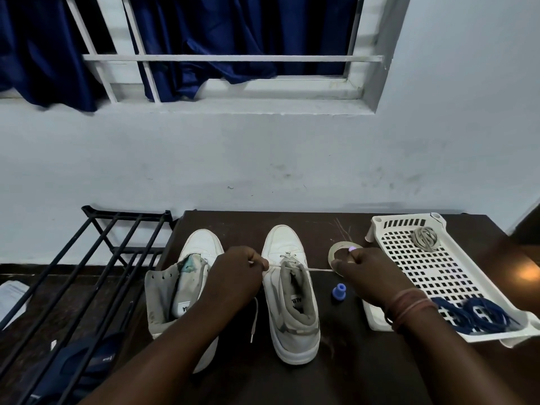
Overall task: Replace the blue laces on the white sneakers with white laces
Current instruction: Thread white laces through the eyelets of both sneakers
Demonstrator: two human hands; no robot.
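Materials as showing: white sneakers (pixel 292 290) appearing as smooth, scuffed leather-like uppers with grey cloth lining; white lace (pixel 318 269) looking woven; perforated tray (pixel 455 276) showing matt white plastic; table (pixel 350 375) presenting dark, worn wood; rack (pixel 96 258) showing black metal bars.

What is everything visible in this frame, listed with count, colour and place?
white leather sneakers: two, white, table centre
white lace: one, stretched across right sneaker
white perforated plastic tray: one, table right
blue laces: a bundle, tray's near end
grey coiled cord: one, tray's far end
clear tape roll: one, behind right hand
small blue plastic cap: one, beside right sneaker
black metal rack: one, left
dark blue curtains: window
hands: left, right, each pinching the lace
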